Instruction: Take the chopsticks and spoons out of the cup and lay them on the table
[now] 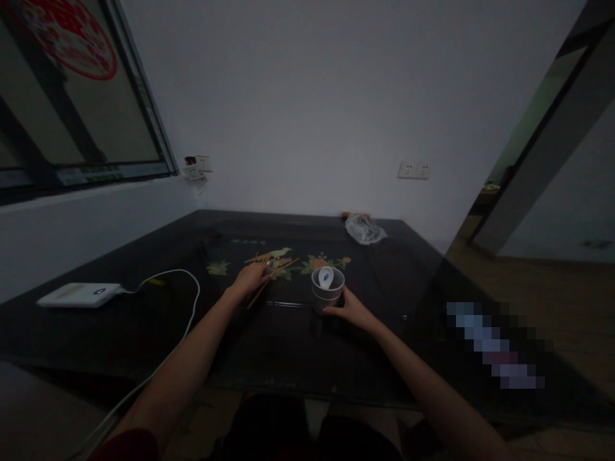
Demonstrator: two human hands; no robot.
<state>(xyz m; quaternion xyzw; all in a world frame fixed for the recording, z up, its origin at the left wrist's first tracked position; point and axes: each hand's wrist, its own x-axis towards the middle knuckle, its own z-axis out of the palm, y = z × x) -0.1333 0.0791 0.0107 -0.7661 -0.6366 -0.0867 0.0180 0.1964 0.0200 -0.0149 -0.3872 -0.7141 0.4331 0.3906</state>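
Note:
My left hand (250, 279) is closed round a bundle of wooden chopsticks (275, 267) that lie across the dark glass table (269, 346). My right hand (350, 308) wraps the base of a stack of small white bowls (327, 292). A white spoon with a blue pattern (326, 276) lies inside the top bowl. The bowls stand just right of the chopsticks, on the table's painted flower and bird design.
A white flat device (79, 294) with a white cable (185, 301) lies at the table's left. A crumpled clear plastic bag (364, 229) sits at the far edge by the wall. An open doorway (538, 166) stands to the right.

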